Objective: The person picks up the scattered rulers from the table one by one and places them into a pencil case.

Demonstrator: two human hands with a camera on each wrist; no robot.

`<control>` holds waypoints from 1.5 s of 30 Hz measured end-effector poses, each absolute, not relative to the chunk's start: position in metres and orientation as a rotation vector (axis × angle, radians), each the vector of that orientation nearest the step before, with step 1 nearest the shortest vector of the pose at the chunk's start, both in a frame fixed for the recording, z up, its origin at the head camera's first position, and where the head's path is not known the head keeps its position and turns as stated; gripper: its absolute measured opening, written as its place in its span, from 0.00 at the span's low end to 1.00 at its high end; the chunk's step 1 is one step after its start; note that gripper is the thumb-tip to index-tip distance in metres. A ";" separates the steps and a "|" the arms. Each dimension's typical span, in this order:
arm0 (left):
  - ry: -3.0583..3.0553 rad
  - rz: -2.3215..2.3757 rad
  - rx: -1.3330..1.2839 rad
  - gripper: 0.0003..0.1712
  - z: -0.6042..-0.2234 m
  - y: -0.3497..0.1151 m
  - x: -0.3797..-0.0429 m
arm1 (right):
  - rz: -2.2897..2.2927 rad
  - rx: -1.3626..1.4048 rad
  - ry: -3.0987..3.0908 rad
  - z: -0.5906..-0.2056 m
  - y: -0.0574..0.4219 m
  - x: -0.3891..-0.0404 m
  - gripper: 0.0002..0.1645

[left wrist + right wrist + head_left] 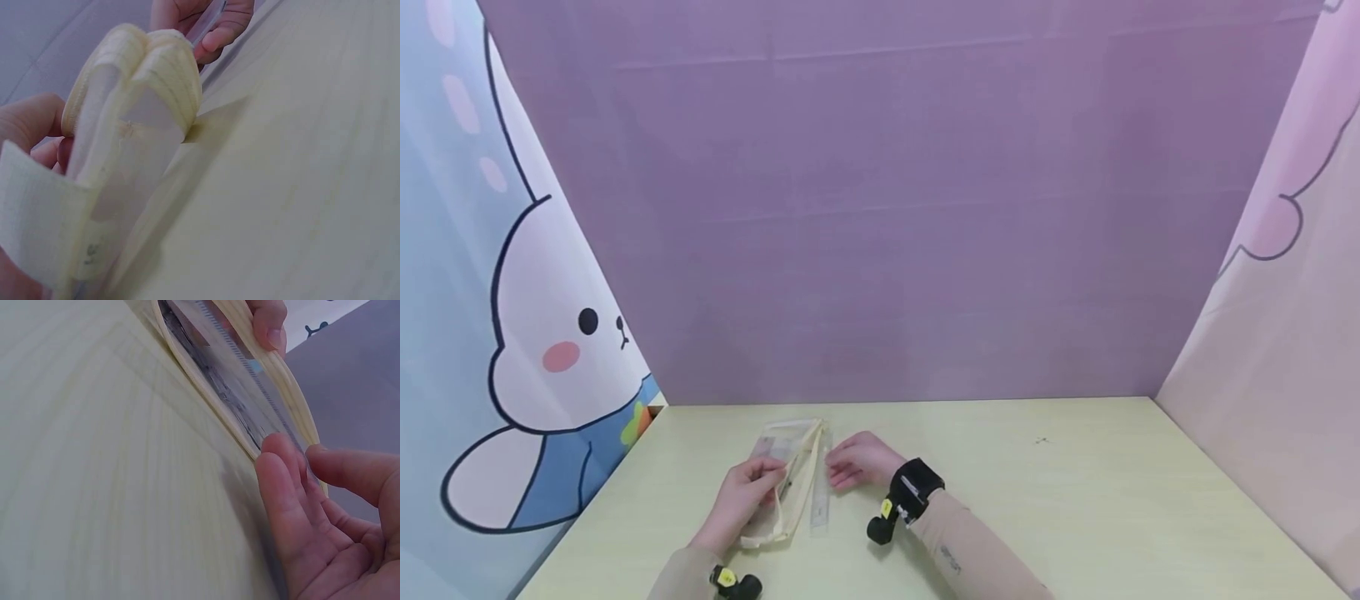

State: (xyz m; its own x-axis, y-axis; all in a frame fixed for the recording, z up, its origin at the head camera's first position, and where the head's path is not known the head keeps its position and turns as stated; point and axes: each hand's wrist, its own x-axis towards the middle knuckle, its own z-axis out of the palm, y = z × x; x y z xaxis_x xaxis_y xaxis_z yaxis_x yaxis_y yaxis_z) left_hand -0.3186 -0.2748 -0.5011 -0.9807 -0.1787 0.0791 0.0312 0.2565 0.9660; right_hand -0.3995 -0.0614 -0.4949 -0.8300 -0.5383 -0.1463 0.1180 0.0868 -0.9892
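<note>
A see-through pouch [788, 521] with cream zip edges lies on the left of the table, its mouth parted. My left hand [748, 496] pinches one edge of it between thumb and fingers. Just right of the pouch is a clear ruler [819, 504]; my right hand [861, 461] holds it between thumb and fingertips. In the right wrist view, the ruler's tick marks run up beside the parted zip edge [206, 406], and dark items show inside. The left wrist view shows the pouch [144, 137] up close, hiding part of my left fingers.
The pale wooden table [1037, 500] extends to the right of both hands. A purple cloth wall [910, 208] stands behind it, with printed curtains at the left and right. A small dark mark [1042, 440] shows on the table at the right.
</note>
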 end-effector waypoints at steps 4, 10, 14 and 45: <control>-2.349 -1.813 0.136 0.08 -0.500 -0.275 -0.319 | -1.803 -0.397 1.889 -0.494 -0.068 -0.400 0.08; -2.345 -1.825 0.124 0.09 -0.500 -0.275 -0.320 | -1.817 -0.390 1.902 -0.495 -0.077 -0.403 0.09; -2.338 -1.829 0.111 0.08 -0.502 -0.275 -0.321 | -1.828 -0.387 1.891 -0.494 -0.083 -0.402 0.08; -2.318 -1.846 0.115 0.06 -0.500 -0.275 -0.318 | -1.793 -0.321 1.994 -0.488 -0.116 -0.389 0.04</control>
